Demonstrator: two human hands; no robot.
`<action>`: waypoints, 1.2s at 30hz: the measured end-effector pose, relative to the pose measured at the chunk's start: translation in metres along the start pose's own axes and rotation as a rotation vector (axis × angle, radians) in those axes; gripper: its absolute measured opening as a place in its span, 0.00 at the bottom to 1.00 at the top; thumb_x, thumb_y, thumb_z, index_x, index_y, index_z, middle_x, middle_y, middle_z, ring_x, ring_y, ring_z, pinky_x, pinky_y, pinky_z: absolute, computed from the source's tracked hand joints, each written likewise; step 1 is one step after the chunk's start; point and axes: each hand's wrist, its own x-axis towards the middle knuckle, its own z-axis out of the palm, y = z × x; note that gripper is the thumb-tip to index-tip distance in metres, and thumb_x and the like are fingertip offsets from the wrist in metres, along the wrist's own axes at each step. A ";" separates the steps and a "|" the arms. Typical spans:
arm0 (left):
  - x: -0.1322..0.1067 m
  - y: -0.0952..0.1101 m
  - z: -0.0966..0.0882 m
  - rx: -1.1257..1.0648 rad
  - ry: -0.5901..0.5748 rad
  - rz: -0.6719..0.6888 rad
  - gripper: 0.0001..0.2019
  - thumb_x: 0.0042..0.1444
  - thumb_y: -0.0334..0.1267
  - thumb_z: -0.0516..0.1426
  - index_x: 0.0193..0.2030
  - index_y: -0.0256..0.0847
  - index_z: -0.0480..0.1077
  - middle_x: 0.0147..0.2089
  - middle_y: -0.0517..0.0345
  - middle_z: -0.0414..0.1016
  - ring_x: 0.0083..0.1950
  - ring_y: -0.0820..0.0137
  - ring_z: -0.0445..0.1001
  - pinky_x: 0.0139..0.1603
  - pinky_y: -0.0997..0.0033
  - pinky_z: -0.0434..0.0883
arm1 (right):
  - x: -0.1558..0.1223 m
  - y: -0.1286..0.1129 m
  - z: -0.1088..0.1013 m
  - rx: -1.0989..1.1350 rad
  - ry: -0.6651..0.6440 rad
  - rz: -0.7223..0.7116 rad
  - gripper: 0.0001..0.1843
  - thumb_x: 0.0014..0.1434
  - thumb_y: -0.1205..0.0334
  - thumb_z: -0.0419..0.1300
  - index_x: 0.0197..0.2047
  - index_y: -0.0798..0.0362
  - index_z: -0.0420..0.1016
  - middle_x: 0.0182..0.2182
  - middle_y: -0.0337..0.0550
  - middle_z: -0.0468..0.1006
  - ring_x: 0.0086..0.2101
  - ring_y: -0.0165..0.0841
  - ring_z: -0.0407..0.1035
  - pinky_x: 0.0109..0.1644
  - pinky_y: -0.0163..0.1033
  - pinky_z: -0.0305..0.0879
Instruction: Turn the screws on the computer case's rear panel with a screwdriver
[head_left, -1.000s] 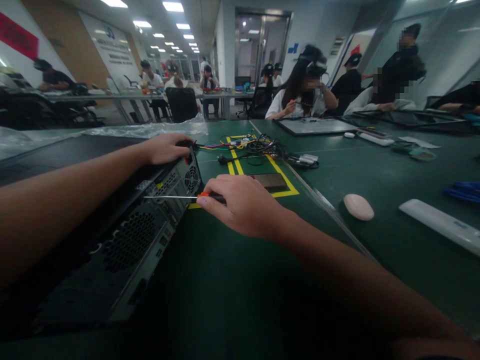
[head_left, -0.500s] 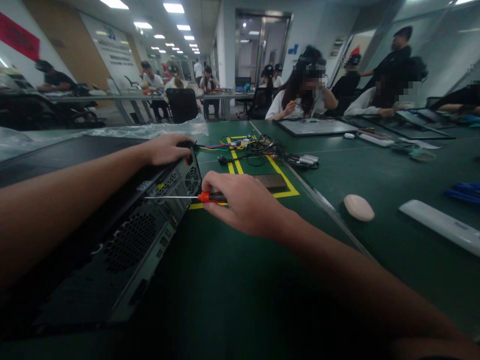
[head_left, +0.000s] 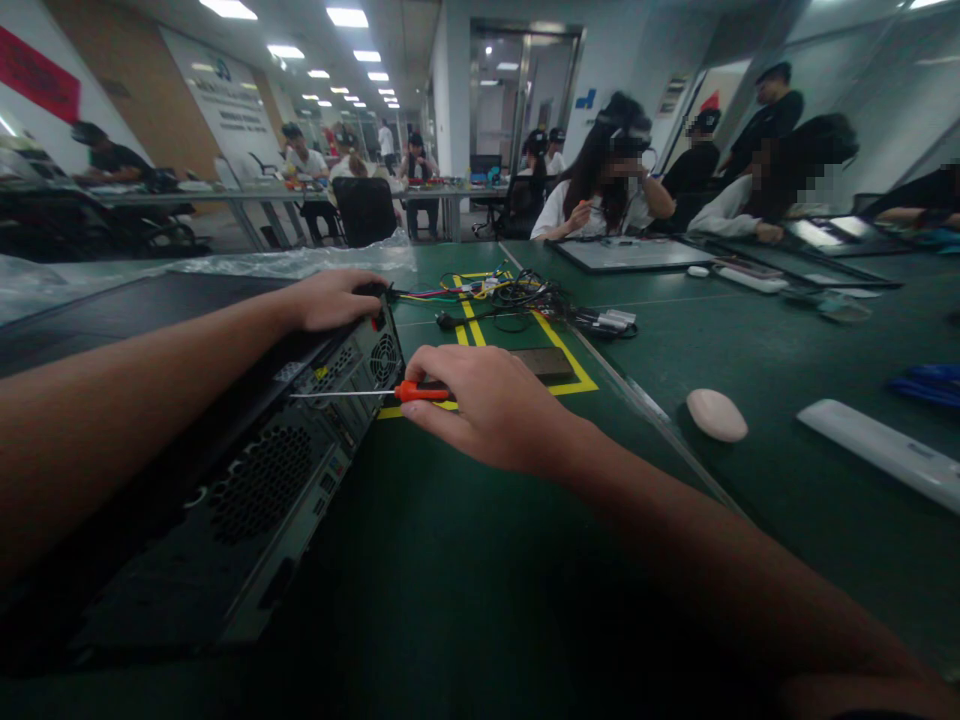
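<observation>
A black desktop computer case point(head_left: 176, 575) lies on the green table at the left, its back panel with vent holes and ports turned toward the right. My left hand point(head_left: 337, 300) lies over the far upper corner of the case, fingers curled round its edge; the fingertips are partly hidden. Between thumb and fingers, my right hand point(head_left: 491, 405) grips the orange and black handle of a screwdriver point(head_left: 421, 391). The long thin shaft points left, and its tip meets the back panel near the upper edge. Whether it sits in a screw is too small to tell.
Behind my right hand lie a dark flat block point(head_left: 546, 364) and a tangle of cables point(head_left: 525, 292) near yellow tape. A pale rounded object point(head_left: 717, 415) and a long white bar point(head_left: 881, 450) lie to the right. Clear plastic wrap point(head_left: 300, 260) lies behind the case. Several people work beyond.
The screwdriver handle has turned in my right hand, with more orange facing me now. My left hand and the case stay put. A standing person in the right background has shifted left.
</observation>
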 end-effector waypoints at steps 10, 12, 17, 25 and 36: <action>-0.002 0.004 -0.002 0.018 0.006 -0.003 0.37 0.52 0.55 0.52 0.66 0.43 0.73 0.63 0.52 0.76 0.64 0.50 0.72 0.68 0.59 0.65 | 0.001 -0.003 0.001 -0.035 -0.032 0.019 0.20 0.73 0.52 0.51 0.44 0.57 0.79 0.38 0.46 0.79 0.37 0.34 0.68 0.39 0.39 0.52; -0.002 0.004 -0.002 0.015 0.005 -0.008 0.37 0.52 0.55 0.51 0.66 0.42 0.72 0.64 0.52 0.76 0.64 0.51 0.72 0.68 0.60 0.66 | 0.000 -0.003 0.002 0.006 -0.014 0.012 0.17 0.71 0.53 0.54 0.47 0.56 0.77 0.40 0.45 0.80 0.39 0.35 0.70 0.41 0.39 0.53; -0.002 0.006 -0.002 0.008 -0.004 -0.011 0.36 0.52 0.54 0.52 0.66 0.44 0.73 0.64 0.52 0.76 0.64 0.50 0.72 0.68 0.58 0.66 | -0.001 -0.001 0.002 -0.002 0.009 -0.010 0.11 0.66 0.58 0.59 0.49 0.55 0.72 0.39 0.43 0.80 0.37 0.35 0.70 0.39 0.38 0.53; 0.000 0.000 0.000 -0.007 0.006 0.002 0.38 0.52 0.57 0.52 0.66 0.42 0.73 0.65 0.50 0.75 0.65 0.50 0.72 0.70 0.59 0.65 | -0.001 -0.001 0.001 0.011 -0.004 -0.007 0.05 0.67 0.61 0.58 0.44 0.53 0.72 0.38 0.41 0.79 0.36 0.33 0.69 0.38 0.37 0.51; 0.000 0.001 0.000 0.009 0.003 -0.008 0.36 0.52 0.56 0.52 0.66 0.44 0.73 0.64 0.52 0.76 0.64 0.51 0.72 0.69 0.60 0.65 | 0.000 -0.001 0.001 0.008 -0.008 0.000 0.06 0.67 0.61 0.58 0.44 0.53 0.72 0.40 0.42 0.80 0.38 0.35 0.71 0.39 0.37 0.53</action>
